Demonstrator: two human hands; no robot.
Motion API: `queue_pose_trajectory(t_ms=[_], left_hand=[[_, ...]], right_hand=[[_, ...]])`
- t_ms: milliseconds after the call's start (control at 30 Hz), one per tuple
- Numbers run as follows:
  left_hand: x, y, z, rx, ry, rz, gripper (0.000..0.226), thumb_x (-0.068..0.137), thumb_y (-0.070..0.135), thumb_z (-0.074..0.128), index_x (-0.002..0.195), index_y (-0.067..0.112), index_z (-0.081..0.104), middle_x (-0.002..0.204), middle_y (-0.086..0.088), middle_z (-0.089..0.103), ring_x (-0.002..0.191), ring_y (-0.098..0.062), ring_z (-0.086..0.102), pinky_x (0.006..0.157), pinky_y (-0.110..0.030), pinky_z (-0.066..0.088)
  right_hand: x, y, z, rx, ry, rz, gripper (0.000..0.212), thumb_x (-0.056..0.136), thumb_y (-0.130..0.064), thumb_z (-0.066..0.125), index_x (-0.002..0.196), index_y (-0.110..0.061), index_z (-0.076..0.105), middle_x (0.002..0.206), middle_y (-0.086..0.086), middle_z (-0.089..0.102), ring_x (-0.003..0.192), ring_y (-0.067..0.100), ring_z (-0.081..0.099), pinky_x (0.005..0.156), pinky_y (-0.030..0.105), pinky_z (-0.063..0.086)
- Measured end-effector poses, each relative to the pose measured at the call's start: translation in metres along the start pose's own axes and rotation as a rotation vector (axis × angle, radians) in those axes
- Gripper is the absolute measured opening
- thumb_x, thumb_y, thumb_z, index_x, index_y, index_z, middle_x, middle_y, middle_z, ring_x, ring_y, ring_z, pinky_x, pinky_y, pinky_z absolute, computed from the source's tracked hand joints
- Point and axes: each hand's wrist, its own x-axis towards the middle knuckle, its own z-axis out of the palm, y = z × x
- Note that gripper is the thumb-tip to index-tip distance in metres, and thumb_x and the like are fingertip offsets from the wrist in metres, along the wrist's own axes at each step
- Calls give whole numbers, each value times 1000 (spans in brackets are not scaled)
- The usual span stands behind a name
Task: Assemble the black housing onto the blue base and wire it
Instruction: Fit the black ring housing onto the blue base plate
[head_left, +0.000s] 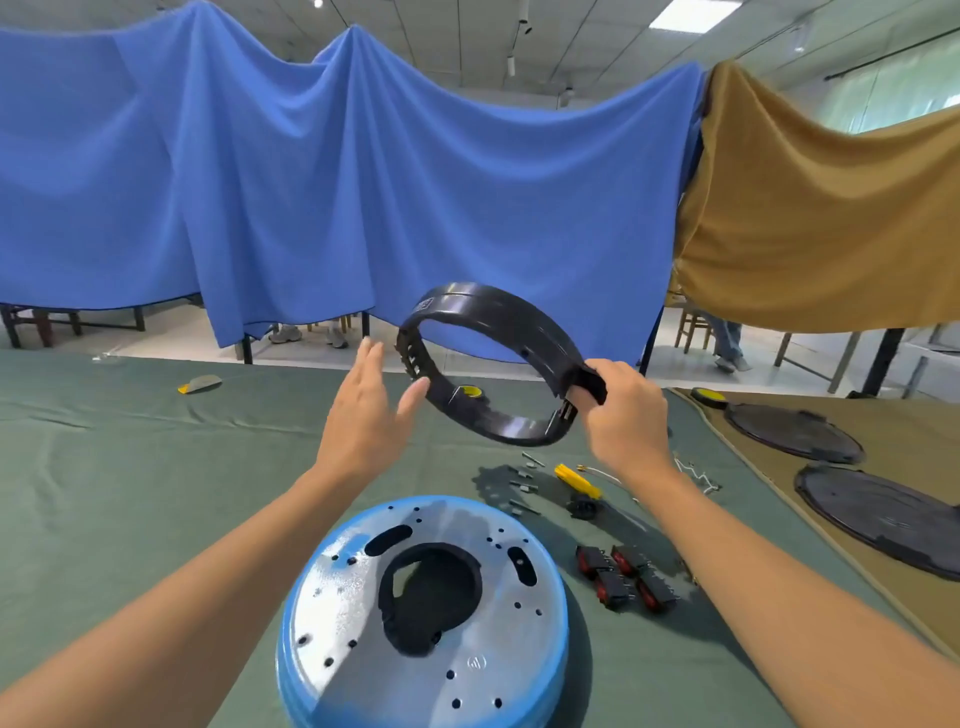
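Head view: black housing, an open ring, is up off the tabletop, tilted, at 12 o'clock from the blue base. Right grip is curled round the ring's end at its 3 o'clock side. Left grip is flat-fingered at the ring's 9 o'clock, thumb tip at the rim; contact unclear. Base sits dome-up at 6 o'clock of frame, with a black-lined centre hole. Red-black switches lie at the base's 3 o'clock. Yellow tool and small standoffs lie at 1 o'clock. Two black discs lie far right on tan cloth.
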Motion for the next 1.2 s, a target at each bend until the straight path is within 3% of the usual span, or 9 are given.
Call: queue_pose_trajectory(t_ms=[200,333,433,500,567,633,733,967,1200], left_hand=[[0,2,2,-172,-81,-252,72,99,47,46,156,14,18,162,-10,22,147,-28,23,119,-41,22],[1,-2,0,-274,-55,-251,64,99,56,39,155,29,25,160,2,28,147,-21,25,118,-38,21],[7,0,-5,-450,-7,-264,50,100,57,33,146,37,41,151,9,42,137,-18,44,116,-37,27],[12,5,-7,-666,6,-329,38,101,58,31,123,40,57,125,11,60,99,-17,70,103,-39,43],[15,12,-11,-805,14,-408,42,99,61,31,114,32,59,103,1,71,72,-21,73,75,-36,56],[14,14,-16,-835,1,-457,44,98,63,32,109,29,57,87,-9,77,70,-25,74,54,-29,55],[8,9,-24,-878,28,-533,35,99,56,40,101,24,56,78,-12,76,68,-29,75,49,-24,52],[-10,-14,-38,-652,-65,-685,25,103,24,49,92,5,62,77,-15,73,63,-25,69,50,-25,53],[-36,-37,-55,-228,-372,-759,30,96,19,42,77,18,64,66,-6,57,62,-25,52,72,-35,48]], right_hand=[[2,21,-13,231,-48,173,17,86,-20,73,102,-14,72,91,4,73,86,25,65,79,39,52],[5,27,-20,665,-145,407,9,86,-17,72,93,-13,70,86,1,75,79,15,72,62,21,56],[6,25,-25,925,-210,524,4,86,-9,69,90,-9,70,81,1,76,78,19,74,61,29,59],[6,25,-27,973,-269,558,6,86,-7,69,92,-6,70,82,4,76,79,24,74,66,36,61],[3,25,-28,967,-361,567,11,86,-7,68,96,-4,69,83,6,75,82,27,73,70,39,61],[0,24,-28,961,-444,591,15,85,-7,69,99,-1,68,85,9,74,83,29,73,68,40,60],[-5,23,-29,983,-489,617,16,84,-6,70,99,0,69,82,11,73,78,28,73,65,39,60],[-17,15,-32,854,-737,646,15,89,-9,68,101,1,66,79,12,71,81,30,72,72,44,60],[-33,-2,-36,729,-1168,822,15,95,-9,60,92,5,57,103,28,69,100,39,68,76,43,60]])
